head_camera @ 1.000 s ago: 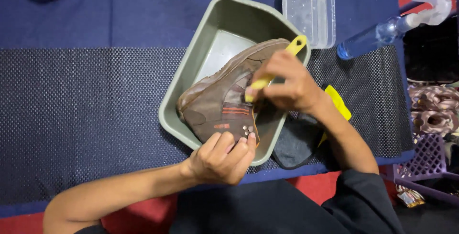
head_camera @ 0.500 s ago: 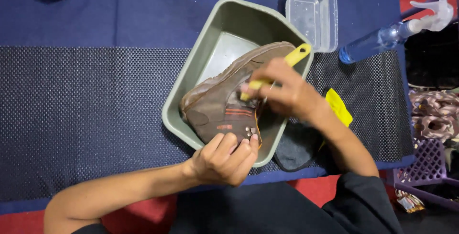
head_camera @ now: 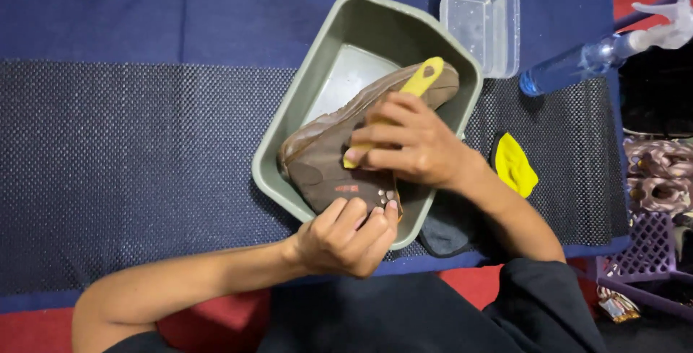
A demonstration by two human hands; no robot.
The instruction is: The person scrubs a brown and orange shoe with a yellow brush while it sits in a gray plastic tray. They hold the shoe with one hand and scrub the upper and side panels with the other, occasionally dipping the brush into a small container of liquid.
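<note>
mat, shoe [head_camera: 339, 158] under fingers [head_camera: 379, 136]

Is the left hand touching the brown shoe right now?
Touching. The head view shows the left hand with its fingers curled over the near end of the brown shoe, no gap between them.

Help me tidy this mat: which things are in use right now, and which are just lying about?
In use: brown shoe, yellow-handled brush, grey-green tub, left hand, right hand.

Lying about: clear plastic container, spray bottle, yellow cloth, dark cloth, purple basket.
</note>
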